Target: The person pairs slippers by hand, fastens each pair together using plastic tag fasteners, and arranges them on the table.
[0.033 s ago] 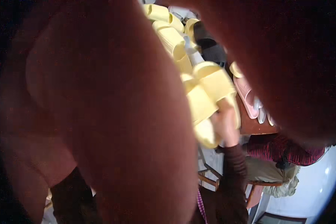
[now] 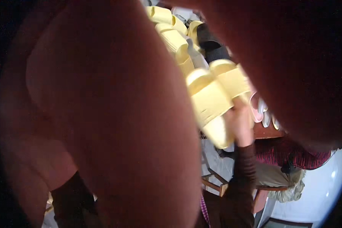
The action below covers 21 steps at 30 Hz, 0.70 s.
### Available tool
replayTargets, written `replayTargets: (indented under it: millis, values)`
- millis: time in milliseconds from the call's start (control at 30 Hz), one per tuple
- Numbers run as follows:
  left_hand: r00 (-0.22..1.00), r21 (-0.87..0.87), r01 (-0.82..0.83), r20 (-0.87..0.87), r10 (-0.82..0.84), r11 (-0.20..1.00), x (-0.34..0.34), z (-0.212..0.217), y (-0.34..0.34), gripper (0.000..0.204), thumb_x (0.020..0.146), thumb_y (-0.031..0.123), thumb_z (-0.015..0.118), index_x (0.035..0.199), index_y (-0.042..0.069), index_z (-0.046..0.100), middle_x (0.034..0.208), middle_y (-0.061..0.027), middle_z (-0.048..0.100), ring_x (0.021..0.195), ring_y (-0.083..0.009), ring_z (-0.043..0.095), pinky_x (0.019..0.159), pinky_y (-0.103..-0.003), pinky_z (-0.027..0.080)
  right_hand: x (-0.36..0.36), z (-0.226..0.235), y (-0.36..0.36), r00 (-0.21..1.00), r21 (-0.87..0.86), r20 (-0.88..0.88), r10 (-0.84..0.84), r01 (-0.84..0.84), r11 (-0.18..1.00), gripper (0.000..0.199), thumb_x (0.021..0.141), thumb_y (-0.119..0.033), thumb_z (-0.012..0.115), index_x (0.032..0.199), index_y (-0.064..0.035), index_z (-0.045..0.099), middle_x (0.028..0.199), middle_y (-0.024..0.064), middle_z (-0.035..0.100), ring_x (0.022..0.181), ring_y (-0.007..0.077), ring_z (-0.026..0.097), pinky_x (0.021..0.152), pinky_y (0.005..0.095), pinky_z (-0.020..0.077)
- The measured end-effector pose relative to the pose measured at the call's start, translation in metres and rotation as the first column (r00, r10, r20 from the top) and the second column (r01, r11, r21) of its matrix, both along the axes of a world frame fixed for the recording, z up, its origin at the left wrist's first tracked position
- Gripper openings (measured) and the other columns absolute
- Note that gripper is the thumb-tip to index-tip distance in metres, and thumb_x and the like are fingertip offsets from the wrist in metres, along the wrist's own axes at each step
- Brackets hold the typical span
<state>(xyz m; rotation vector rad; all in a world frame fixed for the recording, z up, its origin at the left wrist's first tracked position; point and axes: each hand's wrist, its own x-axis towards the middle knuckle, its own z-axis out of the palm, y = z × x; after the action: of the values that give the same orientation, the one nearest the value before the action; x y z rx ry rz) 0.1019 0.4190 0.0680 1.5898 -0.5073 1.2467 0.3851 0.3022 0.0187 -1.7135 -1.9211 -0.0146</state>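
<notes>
A pair of yellow slide slippers [image 2: 212,102] is in my right hand [image 2: 242,123], which comes up from the lower edge in a dark brown sleeve. Its fingers are closed at the near slipper straps, partly hidden and a little blurred. Very close to the lens, my left hand [image 2: 136,114] looks dark red and out of focus, and it covers most of the left side and the upper right. A gap between its stretched fingers lets the scene through. I see nothing held in it.
Beyond the pair lie more yellow slippers [image 2: 174,40], black slippers [image 2: 216,51] and grey ones. A pink slipper [image 2: 257,108] rests near the brown table edge [image 2: 268,131]. Lower right are a magenta-and-black cloth [image 2: 292,152], a khaki bundle [image 2: 271,174] and a wooden stool frame [image 2: 214,185].
My right hand and the yellow slippers have moved a little to the right, covering more of the pink slipper. My left hand stays in front of the lens.
</notes>
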Motion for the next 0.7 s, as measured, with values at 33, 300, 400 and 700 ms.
replayTargets:
  millis: [33,300,400,700]
  values:
    - [1.0,0.019,-0.019,-0.009,0.019,1.0,0.0,0.005,0.004,0.071,0.072,0.007,0.067,0.135,0.003,0.033,0.117,-0.0156,0.053,0.089,-0.0176,0.057,0.082,-0.027,0.045,0.025,0.022,0.012,0.995,0.098,0.092,-0.033,0.024,0.995,0.024,0.071,-0.009,0.062,0.092,0.0031,0.06,0.073,0.0194,0.061,0.067,0.0331,0.06,0.06,0.0402,0.0477]
    - [0.933,0.108,-0.33,-0.112,0.341,0.938,-0.041,0.025,0.005,0.069,0.072,0.007,0.067,0.133,0.003,0.035,0.118,-0.0154,0.053,0.092,-0.0181,0.056,0.084,-0.028,0.044,0.235,0.105,0.072,0.95,0.083,0.172,-0.26,0.249,0.965,0.03,0.077,-0.011,0.049,0.105,-0.0002,0.058,0.095,0.0257,0.06,0.093,0.0378,0.057,0.081,0.0424,0.0446]
    - [0.786,0.212,-0.543,-0.213,0.581,0.813,-0.121,0.043,-0.023,0.069,0.072,0.007,0.066,0.133,0.003,0.036,0.119,-0.0154,0.053,0.093,-0.0183,0.056,0.085,-0.028,0.044,0.296,-0.016,0.063,0.676,0.374,0.635,-0.374,0.155,0.914,0.037,0.079,0.001,0.044,0.115,0.0055,0.053,0.121,0.0273,0.051,0.117,0.0416,0.045,0.1,0.0467,0.0364]
    - [0.359,0.351,-0.806,-0.351,0.865,0.477,-0.108,0.033,-0.12,0.066,0.072,0.008,0.066,0.132,0.002,0.038,0.12,-0.0152,0.053,0.096,-0.0189,0.056,0.087,-0.029,0.043,0.298,-0.086,0.078,0.5,0.376,0.702,-0.506,0.343,0.861,0.042,0.091,-0.029,0.042,0.126,-0.007,0.046,0.131,0.0114,0.049,0.123,0.0284,0.043,0.099,0.044,0.0334]
